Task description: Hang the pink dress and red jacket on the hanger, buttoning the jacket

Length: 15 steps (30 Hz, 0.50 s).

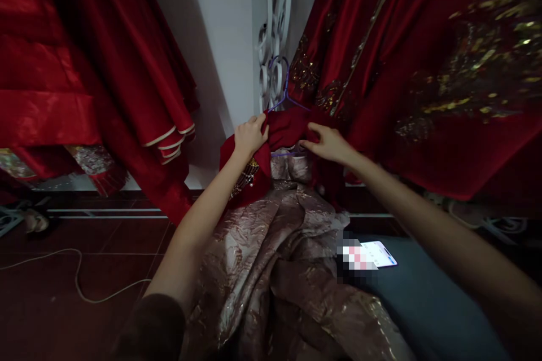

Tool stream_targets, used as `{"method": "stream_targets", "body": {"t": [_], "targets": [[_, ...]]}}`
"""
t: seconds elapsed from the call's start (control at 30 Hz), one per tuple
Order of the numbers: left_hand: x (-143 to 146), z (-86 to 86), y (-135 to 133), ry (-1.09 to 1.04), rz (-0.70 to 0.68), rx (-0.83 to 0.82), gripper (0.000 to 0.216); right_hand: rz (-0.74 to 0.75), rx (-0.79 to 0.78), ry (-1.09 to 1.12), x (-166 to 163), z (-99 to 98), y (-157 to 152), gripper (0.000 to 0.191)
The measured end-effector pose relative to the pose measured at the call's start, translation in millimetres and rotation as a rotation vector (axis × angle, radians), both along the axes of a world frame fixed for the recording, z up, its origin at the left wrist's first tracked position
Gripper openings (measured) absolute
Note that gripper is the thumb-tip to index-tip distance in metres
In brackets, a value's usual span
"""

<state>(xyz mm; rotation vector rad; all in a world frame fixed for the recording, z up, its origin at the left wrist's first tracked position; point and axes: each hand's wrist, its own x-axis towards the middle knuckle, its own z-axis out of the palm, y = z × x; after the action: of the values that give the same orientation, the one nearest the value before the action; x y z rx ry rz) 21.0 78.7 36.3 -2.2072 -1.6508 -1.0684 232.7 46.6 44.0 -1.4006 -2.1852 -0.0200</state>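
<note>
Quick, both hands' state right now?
Left hand: closed, holding the dark red cloth garment.
Right hand: at the same garment; open or closed cannot be told.

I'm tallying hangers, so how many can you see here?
1: the purple hanger, at centre, its hook showing above the red cloth between the left hand and right hand. Others may be hidden inside the red garments hanging at either side.

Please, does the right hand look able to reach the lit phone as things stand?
Probably yes: the phone lies with its screen uncovered, as far as the blur shows, though the right hand is up at the red cloth.
</note>
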Motion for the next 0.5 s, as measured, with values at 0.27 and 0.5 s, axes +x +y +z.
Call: {"method": "stream_targets", "body": {"t": [0.27, 0.5], "targets": [[-15, 4.5, -7, -0.067, -0.029, 0.025, 0.025, 0.185, 0.000, 0.119, -63, -25.9, -40, 0.013], [25, -57.6, -54, -0.202, -0.072, -0.032, 0.014, 0.237, 0.026, 0.335, -45, -49.4, -35, 0.024]]}}
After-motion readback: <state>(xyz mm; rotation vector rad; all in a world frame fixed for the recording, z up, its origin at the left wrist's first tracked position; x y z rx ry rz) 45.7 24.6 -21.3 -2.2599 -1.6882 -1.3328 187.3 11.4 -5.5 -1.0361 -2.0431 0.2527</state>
